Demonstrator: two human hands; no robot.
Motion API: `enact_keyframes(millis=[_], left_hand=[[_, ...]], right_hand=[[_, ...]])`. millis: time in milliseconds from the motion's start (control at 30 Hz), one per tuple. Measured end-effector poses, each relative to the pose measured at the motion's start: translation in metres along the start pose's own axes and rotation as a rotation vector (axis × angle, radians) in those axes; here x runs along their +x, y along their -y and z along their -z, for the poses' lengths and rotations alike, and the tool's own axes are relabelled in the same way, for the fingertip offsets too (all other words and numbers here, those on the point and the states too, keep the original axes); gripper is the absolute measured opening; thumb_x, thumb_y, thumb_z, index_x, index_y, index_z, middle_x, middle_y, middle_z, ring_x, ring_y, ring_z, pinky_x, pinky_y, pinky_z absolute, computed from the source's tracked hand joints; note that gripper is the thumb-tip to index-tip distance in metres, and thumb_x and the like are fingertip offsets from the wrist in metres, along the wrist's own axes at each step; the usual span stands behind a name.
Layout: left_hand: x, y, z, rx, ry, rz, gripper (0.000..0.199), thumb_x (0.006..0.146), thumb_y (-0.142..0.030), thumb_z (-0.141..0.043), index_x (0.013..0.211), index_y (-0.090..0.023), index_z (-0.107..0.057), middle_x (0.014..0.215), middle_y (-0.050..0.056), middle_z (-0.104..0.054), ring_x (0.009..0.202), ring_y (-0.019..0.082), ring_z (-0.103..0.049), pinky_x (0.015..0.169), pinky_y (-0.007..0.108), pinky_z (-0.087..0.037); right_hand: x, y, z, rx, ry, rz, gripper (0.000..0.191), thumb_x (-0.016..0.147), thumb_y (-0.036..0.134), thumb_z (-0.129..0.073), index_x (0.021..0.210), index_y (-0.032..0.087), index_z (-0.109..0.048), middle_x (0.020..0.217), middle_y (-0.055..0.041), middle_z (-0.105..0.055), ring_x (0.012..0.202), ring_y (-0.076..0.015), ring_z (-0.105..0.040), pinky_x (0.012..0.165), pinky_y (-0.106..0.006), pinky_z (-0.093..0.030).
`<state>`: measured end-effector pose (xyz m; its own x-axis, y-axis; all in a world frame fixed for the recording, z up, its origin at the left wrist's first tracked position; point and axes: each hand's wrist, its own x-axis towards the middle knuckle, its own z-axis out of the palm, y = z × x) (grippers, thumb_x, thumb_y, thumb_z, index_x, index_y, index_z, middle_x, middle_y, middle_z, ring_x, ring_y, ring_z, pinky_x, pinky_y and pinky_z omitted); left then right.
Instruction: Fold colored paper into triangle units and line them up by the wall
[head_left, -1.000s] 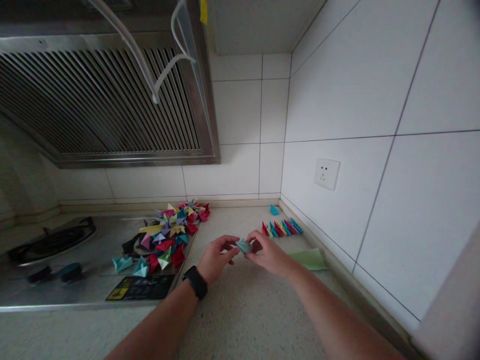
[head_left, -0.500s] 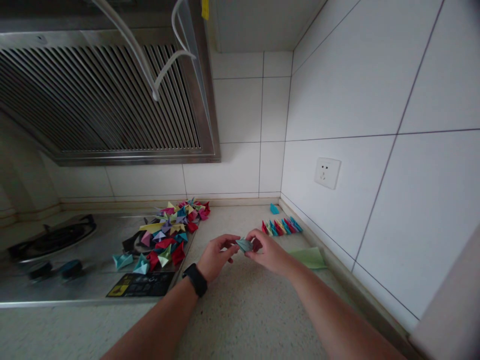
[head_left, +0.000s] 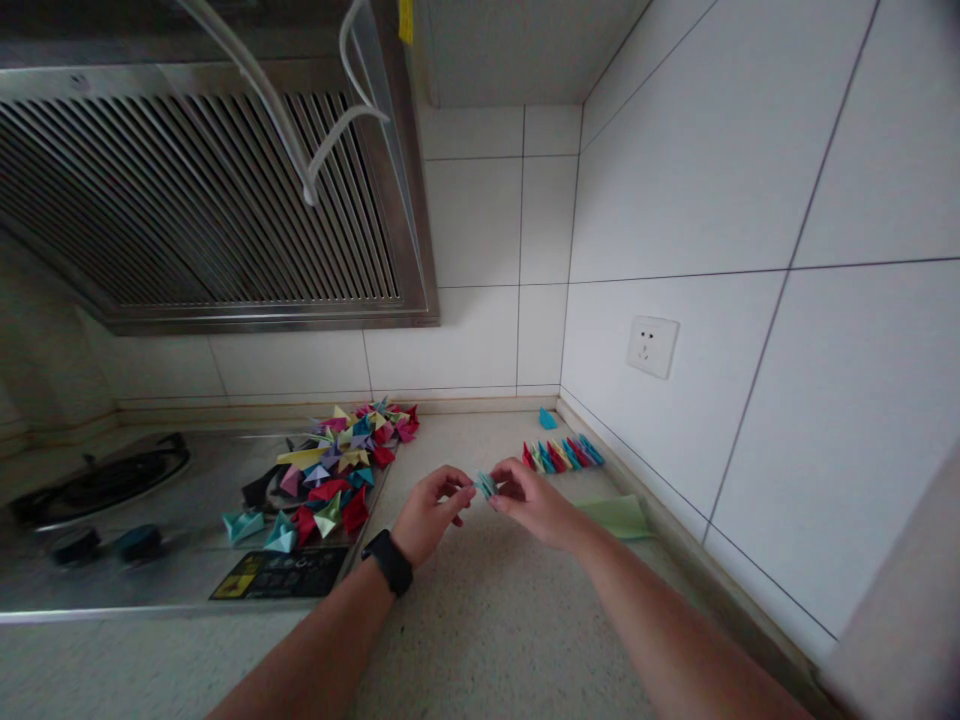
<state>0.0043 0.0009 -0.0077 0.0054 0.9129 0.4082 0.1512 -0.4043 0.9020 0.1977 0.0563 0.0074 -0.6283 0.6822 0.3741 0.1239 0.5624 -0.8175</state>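
A small piece of folded light-blue paper (head_left: 486, 485) is held between my two hands, above the counter. My left hand (head_left: 435, 508), with a black watch on its wrist, pinches the paper's left end with thumb and finger. On the other side my right hand (head_left: 529, 498) grips it between thumb and fingers. The paper's layers show edge-on, and its exact folded shape is too small to tell. Just behind my right hand a row of folded paper pieces (head_left: 562, 455) in red, yellow and blue stands on the counter. A flat green paper sheet (head_left: 616, 516) lies under my right forearm.
Many colourful folded paper pieces (head_left: 330, 470) are heaped on the steel gas stove (head_left: 180, 560) at left. One blue folded piece (head_left: 547, 419) lies near the back corner. A range hood (head_left: 225, 200) hangs above the stove; a socket (head_left: 652, 346) is on the right wall.
The folded light-blue paper has turned between my fingers: its broad face showed before, and now its layered edges show. Both hands stay nearly in place.
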Motion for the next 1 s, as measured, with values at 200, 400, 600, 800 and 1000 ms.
enact_keyframes(millis=[200, 400, 600, 800, 1000], left_hand=[[0.000, -0.002, -0.001, 0.045, -0.042, -0.001, 0.045, 0.078, -0.037, -0.062, 0.118, -0.019, -0.053, 0.098, 0.007, -0.057, 0.074, 0.014, -0.057, 0.046, 0.020, -0.051], [-0.001, -0.003, -0.001, 0.071, 0.013, -0.012, 0.029, 0.079, -0.039, -0.059, 0.092, -0.014, -0.064, 0.090, 0.007, -0.059, 0.077, 0.015, -0.056, 0.050, 0.020, -0.051], [0.001, 0.002, -0.002, -0.010, 0.015, 0.093, 0.028, 0.079, -0.040, -0.060, 0.082, -0.013, -0.061, 0.070, 0.003, -0.059, 0.065, 0.013, -0.057, 0.050, 0.020, -0.047], [-0.001, 0.001, -0.004, -0.065, 0.117, 0.181, 0.029, 0.076, -0.039, -0.064, 0.088, -0.013, -0.060, 0.077, 0.006, -0.066, 0.070, 0.016, -0.063, 0.053, 0.022, -0.048], [0.000, 0.005, -0.004, -0.017, 0.137, 0.193, 0.026, 0.074, -0.033, -0.066, 0.088, -0.011, -0.062, 0.075, 0.007, -0.066, 0.068, 0.016, -0.063, 0.055, 0.023, -0.048]], right_hand=[[0.001, 0.002, 0.001, 0.190, 0.068, -0.044, 0.027, 0.086, 0.037, -0.053, 0.105, 0.018, -0.057, 0.097, -0.0050, -0.062, 0.083, -0.0156, -0.061, 0.074, -0.029, -0.050], [0.000, 0.006, -0.002, 0.168, 0.107, -0.083, 0.032, 0.089, 0.042, -0.045, 0.094, 0.017, -0.064, 0.084, -0.0022, -0.064, 0.068, -0.0141, -0.062, 0.067, -0.027, -0.048], [0.002, 0.000, -0.004, 0.149, 0.098, -0.074, 0.028, 0.086, 0.043, -0.051, 0.090, 0.017, -0.063, 0.079, -0.0021, -0.064, 0.068, -0.0139, -0.060, 0.065, -0.026, -0.048], [0.003, -0.009, -0.002, 0.058, 0.071, -0.067, 0.020, 0.085, 0.036, -0.054, 0.084, 0.018, -0.062, 0.072, -0.0013, -0.062, 0.065, -0.0135, -0.058, 0.062, -0.025, -0.047], [0.001, -0.005, -0.001, -0.010, 0.078, -0.052, 0.020, 0.083, 0.036, -0.056, 0.088, 0.017, -0.062, 0.073, -0.0010, -0.062, 0.066, -0.0133, -0.056, 0.059, -0.023, -0.043]])
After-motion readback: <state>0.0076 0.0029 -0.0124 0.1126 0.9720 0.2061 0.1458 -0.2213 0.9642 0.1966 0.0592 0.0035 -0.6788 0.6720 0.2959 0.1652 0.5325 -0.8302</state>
